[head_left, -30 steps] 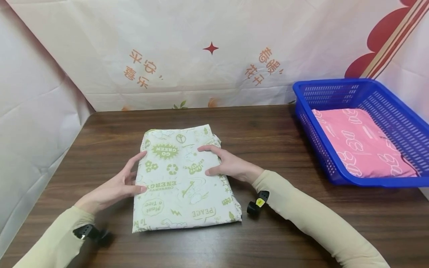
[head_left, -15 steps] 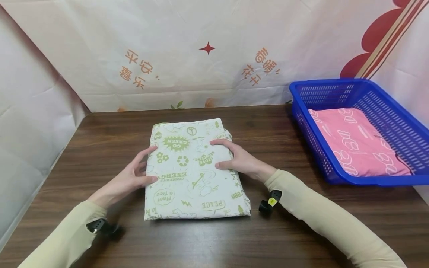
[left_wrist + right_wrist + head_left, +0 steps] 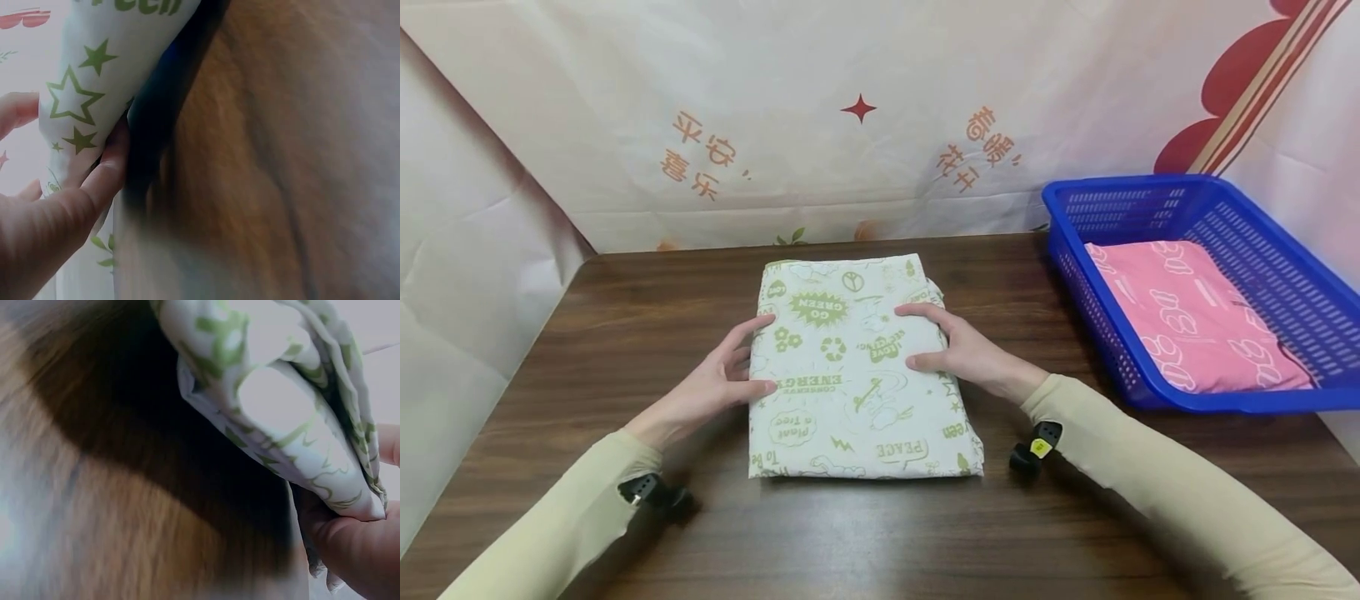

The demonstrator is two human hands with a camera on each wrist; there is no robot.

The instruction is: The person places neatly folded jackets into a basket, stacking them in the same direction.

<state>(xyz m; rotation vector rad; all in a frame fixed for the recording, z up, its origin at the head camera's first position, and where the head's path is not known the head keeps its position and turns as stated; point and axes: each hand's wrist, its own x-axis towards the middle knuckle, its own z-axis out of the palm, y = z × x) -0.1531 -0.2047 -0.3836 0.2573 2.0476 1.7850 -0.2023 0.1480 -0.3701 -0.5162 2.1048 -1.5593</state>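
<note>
A folded white cloth with green prints (image 3: 850, 400) is between my hands in the head view. My left hand (image 3: 703, 392) grips its left edge, thumb and a fingertip on top. My right hand (image 3: 981, 354) holds the right edge in the same way. In the left wrist view, fingers (image 3: 106, 172) reach under the cloth (image 3: 75, 103). The right wrist view shows the layered folds of the cloth (image 3: 300, 419) pinched by the right hand (image 3: 362, 550), with a dark shadow below on the table. The fingers beneath are mostly hidden in the head view.
A blue plastic basket (image 3: 1131, 367) stands at the right of the brown wooden table (image 3: 865, 533). A folded pink cloth (image 3: 1195, 321) with white prints lies inside it. A white printed backdrop (image 3: 850, 175) rises behind the table's far edge.
Both hands have carried the folded cloth to the right and slightly away from me, turning it a little. Their grip looks the same. The view has shifted slightly.
</note>
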